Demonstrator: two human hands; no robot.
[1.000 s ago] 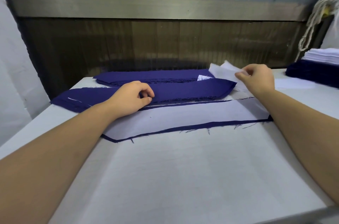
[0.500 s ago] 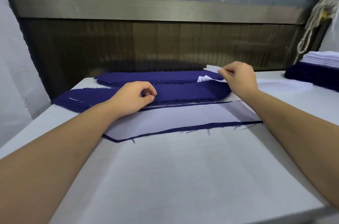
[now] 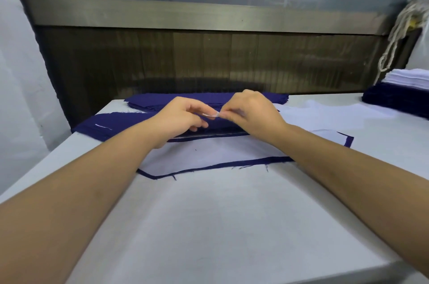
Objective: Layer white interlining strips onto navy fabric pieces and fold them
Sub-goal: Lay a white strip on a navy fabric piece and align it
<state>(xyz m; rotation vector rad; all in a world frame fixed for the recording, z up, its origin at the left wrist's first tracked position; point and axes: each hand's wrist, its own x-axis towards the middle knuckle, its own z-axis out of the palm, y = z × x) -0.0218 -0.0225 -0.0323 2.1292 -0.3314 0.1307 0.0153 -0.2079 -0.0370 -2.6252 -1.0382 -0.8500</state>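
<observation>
**White worktable, two hands on one small scrap**

White padded worktable below, left hand and right hand pinch a small white interlining scrap together above the folded navy fabric strip, lying left-to-right behind the interlined navy piece.

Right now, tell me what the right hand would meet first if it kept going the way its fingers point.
The right hand points left, toward the left hand. Its fingertips would meet the left hand's fingertips almost at once; both pinch a small white scrap above the folded navy fabric. Depth between them is unclear.
</observation>
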